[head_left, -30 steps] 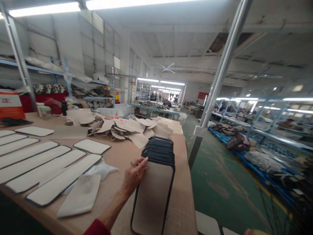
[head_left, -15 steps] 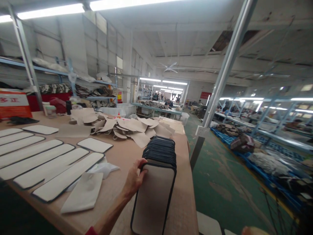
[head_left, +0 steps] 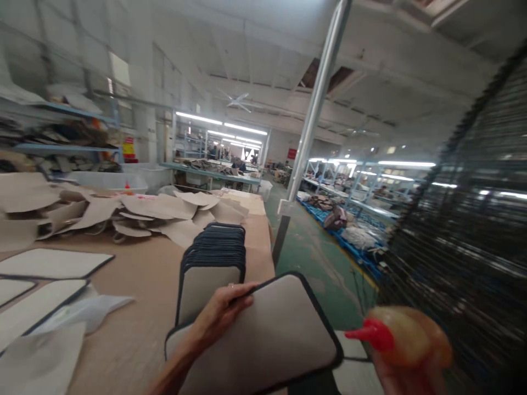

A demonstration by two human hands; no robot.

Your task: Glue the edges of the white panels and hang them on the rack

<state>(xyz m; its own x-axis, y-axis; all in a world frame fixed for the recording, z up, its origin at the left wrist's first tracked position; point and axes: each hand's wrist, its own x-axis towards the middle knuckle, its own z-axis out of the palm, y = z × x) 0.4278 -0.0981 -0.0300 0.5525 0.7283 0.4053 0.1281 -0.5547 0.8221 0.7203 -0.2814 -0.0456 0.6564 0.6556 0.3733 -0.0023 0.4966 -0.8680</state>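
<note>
My left hand (head_left: 224, 311) grips the upper edge of a beige panel with dark edging (head_left: 272, 340), thumb on the face. The panel is tilted over the table's right side. Just behind it stands a leaning stack of dark-edged panels (head_left: 214, 247), the front one showing its beige face. At the lower right my right hand (head_left: 411, 373), partly blurred, is wrapped round a squeeze bottle (head_left: 411, 337) of yellowish content. Its red nozzle (head_left: 373, 333) points left toward the held panel. Pale panels (head_left: 356, 376) lie low between bottle and held panel.
Loose beige sheets (head_left: 123, 211) are heaped across the back of the table (head_left: 135, 296). Dark-edged pale panels (head_left: 53, 263) and a crumpled plastic bag (head_left: 88, 312) lie at left. A metal post (head_left: 317, 104) rises by the table's right edge. Dark mesh (head_left: 465, 219) stands at right.
My left hand has drawn the front panel off the stack and swung it right and toward me. The bottle has come into view in my right hand. The view has turned right.
</note>
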